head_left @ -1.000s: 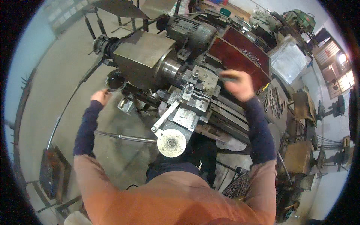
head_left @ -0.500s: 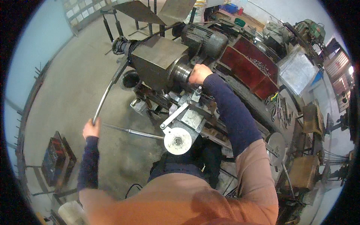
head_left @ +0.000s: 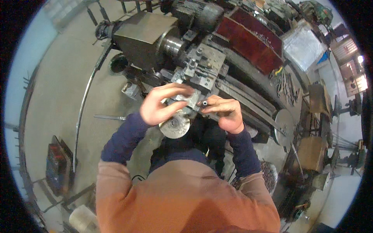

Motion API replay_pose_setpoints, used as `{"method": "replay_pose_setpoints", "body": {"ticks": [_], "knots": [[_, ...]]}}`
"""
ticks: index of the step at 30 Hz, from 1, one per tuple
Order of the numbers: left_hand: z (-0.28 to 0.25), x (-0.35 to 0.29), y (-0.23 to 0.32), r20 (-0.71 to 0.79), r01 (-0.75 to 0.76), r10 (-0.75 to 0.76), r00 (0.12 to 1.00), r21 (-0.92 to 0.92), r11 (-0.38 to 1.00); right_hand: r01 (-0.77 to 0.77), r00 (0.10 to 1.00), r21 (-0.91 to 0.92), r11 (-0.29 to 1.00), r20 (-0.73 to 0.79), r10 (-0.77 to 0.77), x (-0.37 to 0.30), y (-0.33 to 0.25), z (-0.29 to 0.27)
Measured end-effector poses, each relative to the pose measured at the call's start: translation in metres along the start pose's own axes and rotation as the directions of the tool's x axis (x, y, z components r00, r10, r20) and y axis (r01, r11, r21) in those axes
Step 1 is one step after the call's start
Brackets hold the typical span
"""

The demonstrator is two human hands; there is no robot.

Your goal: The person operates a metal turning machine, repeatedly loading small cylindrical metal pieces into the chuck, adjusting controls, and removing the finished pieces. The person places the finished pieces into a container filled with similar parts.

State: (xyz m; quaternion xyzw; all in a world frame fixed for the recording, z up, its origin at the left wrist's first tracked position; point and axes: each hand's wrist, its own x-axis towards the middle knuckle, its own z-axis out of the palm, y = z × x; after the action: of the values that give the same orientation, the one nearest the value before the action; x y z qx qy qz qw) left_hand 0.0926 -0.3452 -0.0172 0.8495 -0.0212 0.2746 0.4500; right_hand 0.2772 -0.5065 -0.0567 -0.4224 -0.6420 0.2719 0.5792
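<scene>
My right hand (head_left: 229, 112) pinches a small dark tubular part (head_left: 204, 103) with a pale ring at its end, between thumb and fingers. Facing it, my left hand (head_left: 161, 105) is open, thumb apart from the fingers, over the lathe's slide; its fingertips are slightly blurred. Under my left palm lies a round pale handwheel (head_left: 175, 126), partly covered. Beyond both hands stands the tool post block (head_left: 206, 64), with bolts on top. The bright metal spindle (head_left: 172, 46) sticks out from the boxy headstock (head_left: 143, 29). A long bent lever (head_left: 82, 103) hangs at the left, untouched.
Behind the lathe bed sits a dark red tray (head_left: 250, 39) with small metal pieces. Several wrenches and hand tools (head_left: 286, 86) lie on the right. A larger handwheel (head_left: 283, 126) stands at the bed's right end. An electric motor (head_left: 198, 13) is at the back.
My left hand has let go of the long lever and come right, over the slide. My right hand has left the spindle and drawn back nearer me, now holding the small tubular part.
</scene>
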Motion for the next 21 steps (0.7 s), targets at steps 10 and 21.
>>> {"method": "replay_pose_setpoints", "body": {"ticks": [10, 21], "knots": [[0.055, 0.014, -0.006, 0.153, 0.105, -0.053, 0.987, -0.358, 0.928, -0.061, 0.995, 0.001, 0.998, -0.083, 0.061, -0.032, -0.005, 0.0], [0.054, 0.007, -0.015, 0.188, 0.109, -0.035, 0.982, -0.403, 0.909, -0.091, 0.992, 0.065, 0.994, -0.086, 0.096, -0.033, 0.001, 0.007]]}}
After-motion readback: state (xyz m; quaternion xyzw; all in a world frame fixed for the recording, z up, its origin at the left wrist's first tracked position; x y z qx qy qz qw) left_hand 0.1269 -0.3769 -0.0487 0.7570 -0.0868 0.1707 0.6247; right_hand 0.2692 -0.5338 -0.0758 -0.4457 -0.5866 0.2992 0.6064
